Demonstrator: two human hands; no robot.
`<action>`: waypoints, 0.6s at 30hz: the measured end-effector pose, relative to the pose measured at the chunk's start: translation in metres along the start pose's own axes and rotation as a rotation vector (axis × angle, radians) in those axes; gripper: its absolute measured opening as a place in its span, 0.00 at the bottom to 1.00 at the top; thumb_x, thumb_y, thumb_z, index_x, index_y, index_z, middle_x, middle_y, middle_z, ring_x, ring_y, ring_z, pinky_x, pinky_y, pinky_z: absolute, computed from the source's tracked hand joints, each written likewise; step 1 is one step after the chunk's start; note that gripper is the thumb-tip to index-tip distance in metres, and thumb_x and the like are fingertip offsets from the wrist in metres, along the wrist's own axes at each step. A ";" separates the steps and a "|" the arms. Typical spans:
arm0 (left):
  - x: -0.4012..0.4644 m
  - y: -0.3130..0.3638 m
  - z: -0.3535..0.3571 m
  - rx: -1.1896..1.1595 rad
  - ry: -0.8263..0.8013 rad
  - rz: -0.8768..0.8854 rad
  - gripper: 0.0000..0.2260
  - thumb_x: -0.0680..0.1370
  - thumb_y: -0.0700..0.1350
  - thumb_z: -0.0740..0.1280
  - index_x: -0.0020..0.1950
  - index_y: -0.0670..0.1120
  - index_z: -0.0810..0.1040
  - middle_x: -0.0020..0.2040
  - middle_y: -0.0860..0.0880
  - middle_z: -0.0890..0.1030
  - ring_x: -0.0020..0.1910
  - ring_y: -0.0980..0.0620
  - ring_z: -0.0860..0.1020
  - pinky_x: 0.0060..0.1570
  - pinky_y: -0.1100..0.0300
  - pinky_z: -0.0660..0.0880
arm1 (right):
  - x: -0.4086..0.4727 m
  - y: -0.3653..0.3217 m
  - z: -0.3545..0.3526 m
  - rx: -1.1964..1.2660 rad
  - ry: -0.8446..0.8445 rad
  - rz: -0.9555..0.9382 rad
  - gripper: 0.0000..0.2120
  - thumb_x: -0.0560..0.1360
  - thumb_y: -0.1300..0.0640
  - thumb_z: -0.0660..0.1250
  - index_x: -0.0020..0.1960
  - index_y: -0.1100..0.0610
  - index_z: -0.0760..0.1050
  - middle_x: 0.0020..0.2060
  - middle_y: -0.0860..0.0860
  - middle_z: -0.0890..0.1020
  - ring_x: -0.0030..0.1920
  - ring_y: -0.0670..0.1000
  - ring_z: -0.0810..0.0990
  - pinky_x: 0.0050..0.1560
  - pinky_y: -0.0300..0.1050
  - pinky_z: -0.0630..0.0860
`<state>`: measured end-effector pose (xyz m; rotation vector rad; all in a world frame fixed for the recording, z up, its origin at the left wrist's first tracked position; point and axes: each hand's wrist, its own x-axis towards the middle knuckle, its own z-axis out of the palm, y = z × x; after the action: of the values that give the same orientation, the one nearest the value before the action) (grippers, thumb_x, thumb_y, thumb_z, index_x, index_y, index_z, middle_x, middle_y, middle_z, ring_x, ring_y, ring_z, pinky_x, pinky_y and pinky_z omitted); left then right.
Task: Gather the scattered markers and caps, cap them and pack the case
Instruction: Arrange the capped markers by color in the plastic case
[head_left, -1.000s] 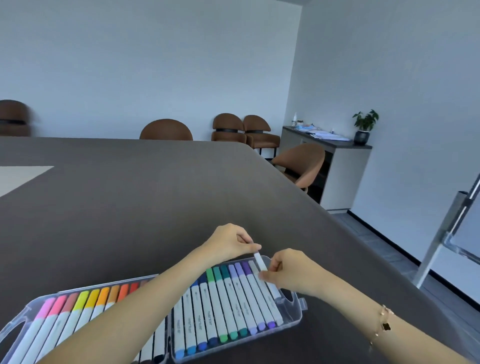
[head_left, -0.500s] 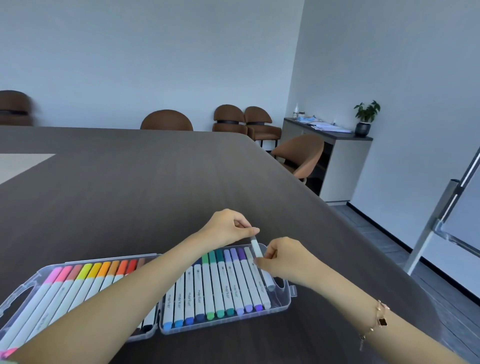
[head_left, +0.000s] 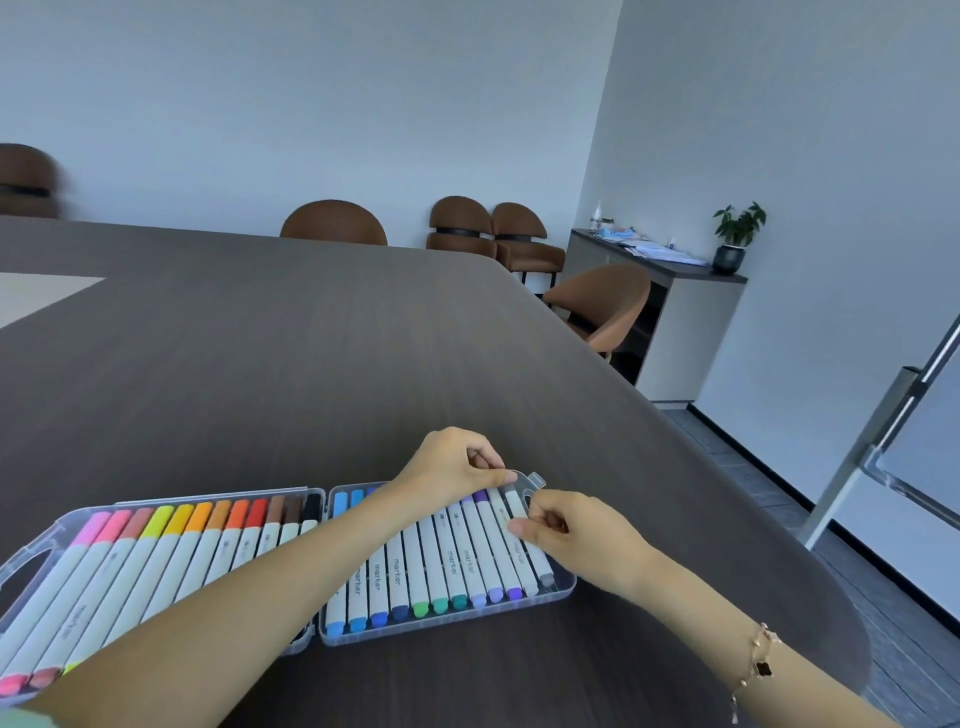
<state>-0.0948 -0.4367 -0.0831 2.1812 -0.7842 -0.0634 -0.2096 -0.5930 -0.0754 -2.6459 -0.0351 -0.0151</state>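
Head view, lower centre: left hand (head_left: 451, 470) and right hand (head_left: 569, 538), each grip pinching the grey marker (head_left: 521, 525), pressing it into the rightmost slot of the open clear case (head_left: 563, 590) on the dark worktop (head_left: 311, 364), apparently to seat it.

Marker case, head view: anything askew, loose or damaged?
Nothing stands out. The markers lie parallel and capped in both halves of the open case. Both hands, left hand and right hand, are on the rightmost grey marker. No loose caps show on the table.
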 end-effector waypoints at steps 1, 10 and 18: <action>0.002 0.000 0.000 0.003 0.013 0.000 0.08 0.72 0.53 0.72 0.44 0.50 0.82 0.40 0.56 0.82 0.38 0.60 0.78 0.37 0.70 0.72 | 0.003 0.002 0.001 0.021 0.019 -0.006 0.19 0.76 0.41 0.62 0.35 0.53 0.65 0.29 0.46 0.71 0.31 0.44 0.67 0.34 0.39 0.65; 0.011 -0.004 0.008 0.047 0.044 -0.040 0.07 0.73 0.53 0.72 0.40 0.51 0.79 0.36 0.55 0.80 0.36 0.58 0.79 0.40 0.59 0.79 | 0.009 0.015 0.008 0.093 0.084 -0.057 0.16 0.76 0.43 0.64 0.37 0.54 0.67 0.30 0.47 0.71 0.32 0.43 0.66 0.36 0.38 0.66; 0.013 -0.008 0.009 0.029 0.034 -0.017 0.08 0.72 0.54 0.72 0.42 0.50 0.79 0.38 0.53 0.80 0.37 0.57 0.77 0.40 0.60 0.76 | 0.004 0.013 0.011 -0.048 0.182 -0.122 0.16 0.76 0.43 0.63 0.38 0.53 0.67 0.31 0.47 0.71 0.33 0.45 0.68 0.35 0.36 0.66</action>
<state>-0.0821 -0.4459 -0.0921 2.2111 -0.7520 -0.0235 -0.2052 -0.5994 -0.0914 -2.6754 -0.1361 -0.3001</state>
